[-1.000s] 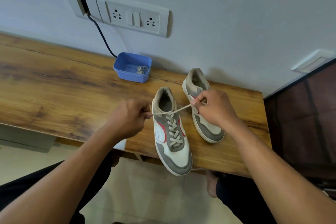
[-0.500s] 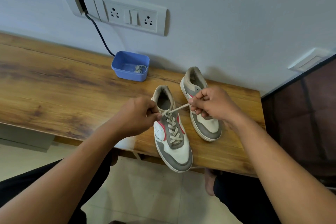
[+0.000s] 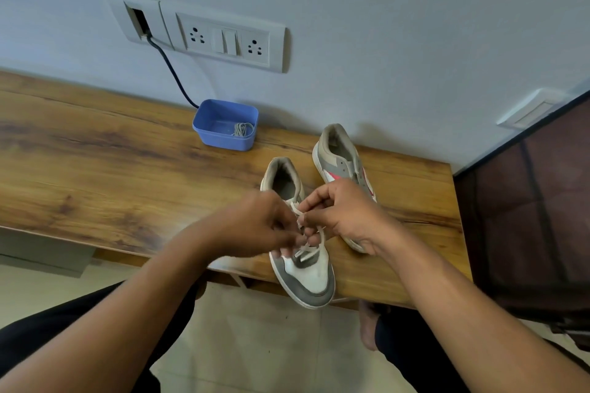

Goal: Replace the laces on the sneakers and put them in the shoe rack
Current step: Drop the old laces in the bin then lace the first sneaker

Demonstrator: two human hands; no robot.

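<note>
Left hand (image 3: 255, 226) moved inward, wooden table (image 3: 95, 169), grey wall (image 3: 383, 41)

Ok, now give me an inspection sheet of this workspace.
Surface: wooden table, both sneakers on it.
Job's things: near sneaker laced; far sneaker shows no lace.
Clutter: blue tub holding a coiled lace.
Hands: left hand and right hand both pinch the near sneaker's lace.
Cables: dark cable from wall plate down behind the tub.
Surroundings: socket panel; dark unit at right.
</note>
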